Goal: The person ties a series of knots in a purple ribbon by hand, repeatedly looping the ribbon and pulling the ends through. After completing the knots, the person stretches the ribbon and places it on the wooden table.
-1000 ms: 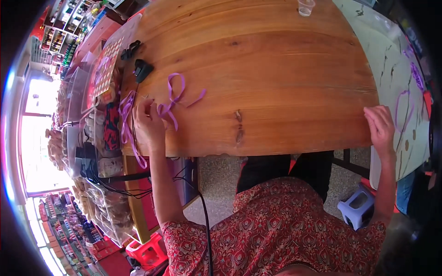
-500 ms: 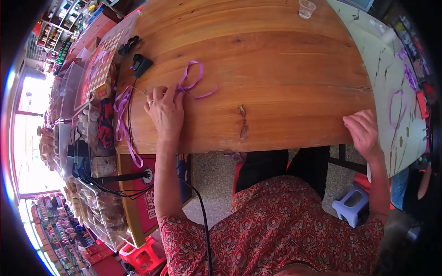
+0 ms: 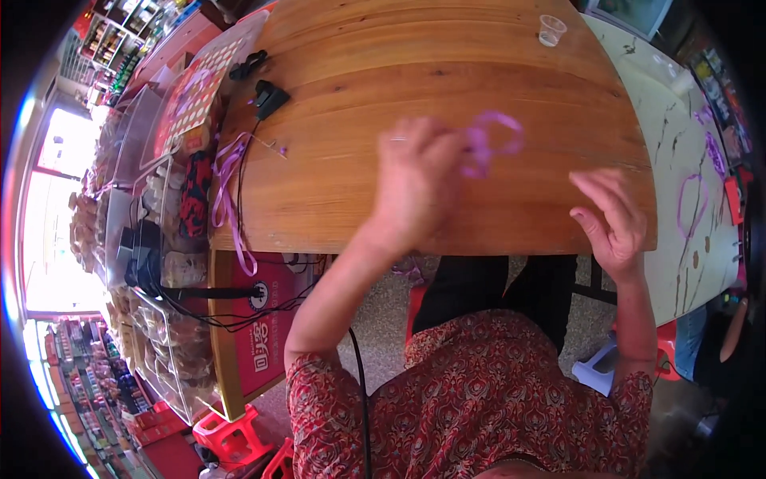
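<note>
My left hand, blurred by motion, is over the middle of the wooden table. Its thumb and fingers are pinched on a thin purple ribbon, whose loop sticks out to the right. My right hand holds nothing; thumb and fingers are spread near the table's right front edge, apart from the ribbon. Another length of purple ribbon lies bunched at the left edge and hangs over the front. Close to it rests a thin metal rod with a small purple bit at its end.
A black power adapter with a cable sits at the far left, and a clear plastic cup at the far right. Packed goods on a wire rack line the left side. A marble-patterned table adjoins on the right.
My left hand has swung right across the table, carrying the ribbon and leaving the rod behind. My right hand's fingers have spread from a closed pose.
</note>
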The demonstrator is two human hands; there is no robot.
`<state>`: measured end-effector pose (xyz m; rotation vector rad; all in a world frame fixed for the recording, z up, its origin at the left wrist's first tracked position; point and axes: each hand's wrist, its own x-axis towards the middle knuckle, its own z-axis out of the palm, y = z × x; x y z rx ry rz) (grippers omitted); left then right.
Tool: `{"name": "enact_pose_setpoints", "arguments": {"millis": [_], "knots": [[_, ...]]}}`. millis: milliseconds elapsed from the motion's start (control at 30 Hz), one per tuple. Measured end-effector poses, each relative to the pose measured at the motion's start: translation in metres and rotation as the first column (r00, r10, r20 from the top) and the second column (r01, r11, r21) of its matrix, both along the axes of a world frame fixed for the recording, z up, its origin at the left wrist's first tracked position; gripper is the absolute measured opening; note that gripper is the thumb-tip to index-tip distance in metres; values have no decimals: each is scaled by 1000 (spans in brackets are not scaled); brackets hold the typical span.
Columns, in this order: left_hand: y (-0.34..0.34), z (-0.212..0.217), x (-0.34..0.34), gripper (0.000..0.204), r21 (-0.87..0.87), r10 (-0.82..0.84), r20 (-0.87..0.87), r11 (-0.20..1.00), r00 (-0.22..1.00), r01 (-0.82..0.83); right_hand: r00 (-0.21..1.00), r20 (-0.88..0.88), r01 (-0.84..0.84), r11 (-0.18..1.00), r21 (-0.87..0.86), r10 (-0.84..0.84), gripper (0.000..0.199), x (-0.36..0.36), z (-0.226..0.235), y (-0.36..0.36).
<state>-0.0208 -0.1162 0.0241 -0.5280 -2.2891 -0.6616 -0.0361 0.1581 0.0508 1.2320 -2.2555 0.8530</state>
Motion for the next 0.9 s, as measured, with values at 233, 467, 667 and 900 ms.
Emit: {"name": "enact_pose_setpoints", "arguments": {"millis": [233, 467, 667, 900], "knots": [[47, 28, -7, 15, 346, -312, 56, 897, 949, 274, 954, 299, 31, 978, -205, 32, 37, -13, 8, -45], [45, 18, -26, 12, 340, -394, 6, 865, 919, 369, 804, 595, 184, 947, -263, 9, 21, -25, -5, -24], [32, -1, -35, 15, 837, -595, 280, 536, 754, 112, 675, 737, 277, 909, -310, 45, 22, -37, -4, -26], [31, -4, -63, 19, 583, -185, 106, 807, 977, 90, 677, 697, 183, 864, -469, 235, 24, -57, -13, -31]]}}
